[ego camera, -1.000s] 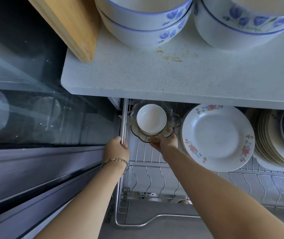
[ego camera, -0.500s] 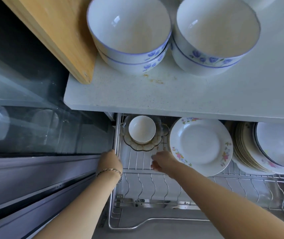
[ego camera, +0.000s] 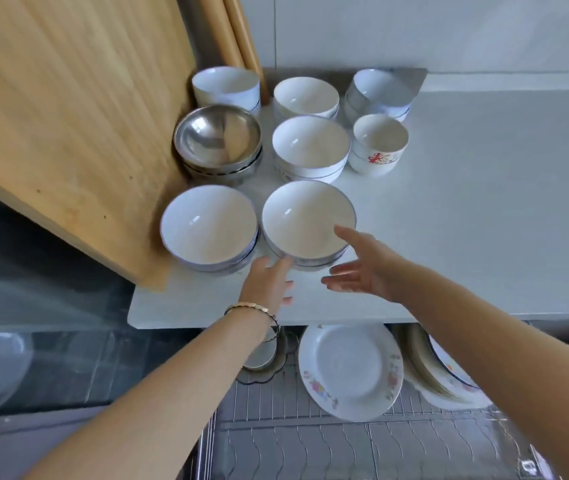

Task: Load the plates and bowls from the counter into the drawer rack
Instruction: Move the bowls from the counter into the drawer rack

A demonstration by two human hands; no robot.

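Flanking front-right bowl: left hand, right hand (spread).

No text can be read; the red mark on the small bowl is illegible.

Left hand and right hand reach forward, both loosely splayed.

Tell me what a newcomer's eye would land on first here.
The left hand and right hand, both open, reach toward the nearest white bowl at the counter's front edge. Behind it stand steel bowls and more white ones, beside a wooden board at left. Below, a floral plate sits in the drawer rack.
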